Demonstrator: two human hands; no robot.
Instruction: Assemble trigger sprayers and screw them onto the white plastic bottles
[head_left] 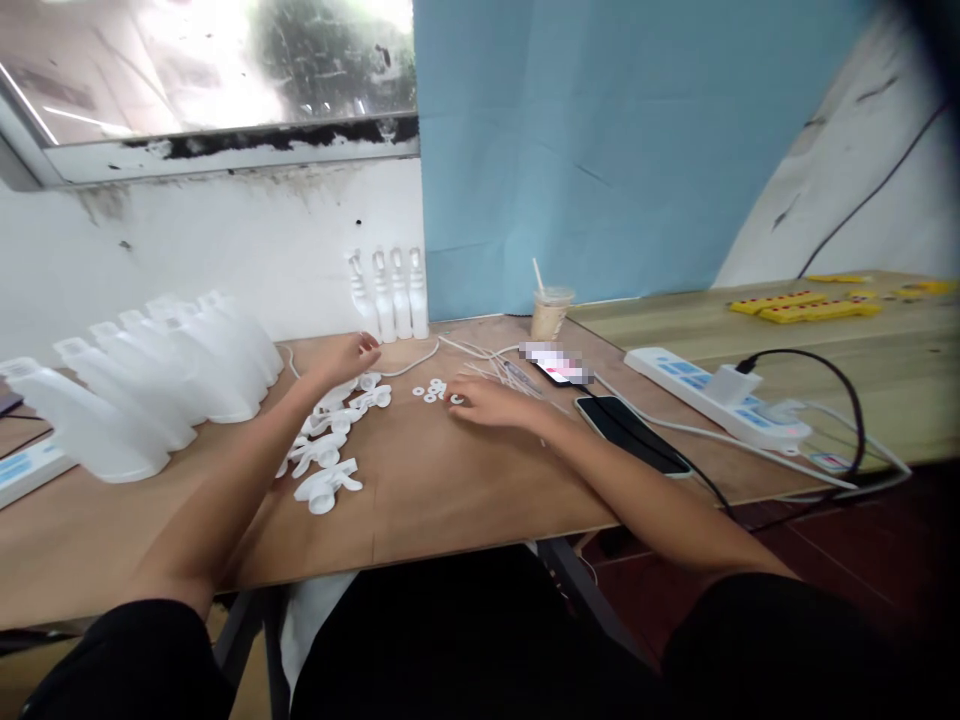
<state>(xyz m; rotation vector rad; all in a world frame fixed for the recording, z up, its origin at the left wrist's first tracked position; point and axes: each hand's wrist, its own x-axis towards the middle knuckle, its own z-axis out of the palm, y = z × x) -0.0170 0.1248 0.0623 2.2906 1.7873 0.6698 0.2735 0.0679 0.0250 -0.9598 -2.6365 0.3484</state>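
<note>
My left hand (351, 358) is raised above the far end of a row of white trigger spray heads (322, 448). Its fingers are curled together, and whatever they may hold is hidden. My right hand (491, 402) rests low over the table, thumb and forefinger closing at a small white ring washer (457, 399). Several more ring washers (430, 391) lie in a loose cluster just left of those fingertips. Thin white dip tubes (504, 366) are scattered behind my right hand.
White bottles (214, 360) stand in rows at the left, with slimmer bottles (405, 300) against the wall. A drink cup (550, 315), a lit phone (559, 364), a dark phone (631, 434) and a power strip (716, 400) with trailing cables occupy the right. Yellow pieces (817, 307) lie farther off.
</note>
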